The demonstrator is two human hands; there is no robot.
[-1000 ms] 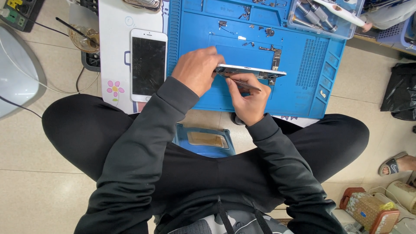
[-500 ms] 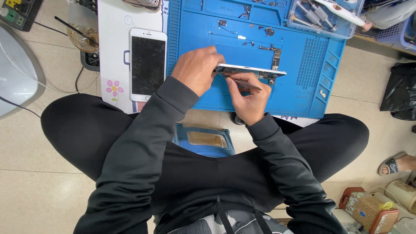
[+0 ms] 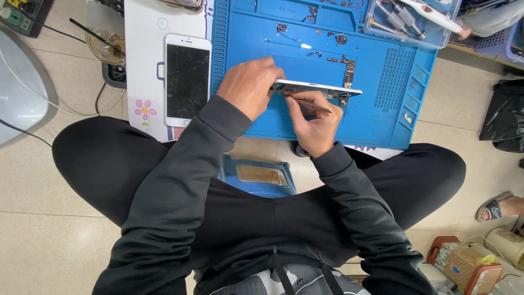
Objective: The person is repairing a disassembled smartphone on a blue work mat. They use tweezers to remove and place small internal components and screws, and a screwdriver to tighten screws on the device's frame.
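Observation:
My left hand (image 3: 250, 86) grips the left end of an opened phone body (image 3: 322, 88), held on edge above the blue work mat (image 3: 382, 109). My right hand (image 3: 314, 123) sits just below it and pinches thin metal tweezers (image 3: 312, 105) whose tip points at the phone's underside. A small circuit board (image 3: 347, 70) and several tiny screws lie on the mat behind the phone. A white phone screen (image 3: 187, 79) with cracked black glass lies face up on the white board left of the mat.
A blue tray (image 3: 406, 22) with screwdrivers stands at the mat's far right corner. A small blue plate (image 3: 261, 175) lies on the floor between my legs. A glass dish with a brush (image 3: 103, 43) is at the left; a black bag (image 3: 505, 117) at the right.

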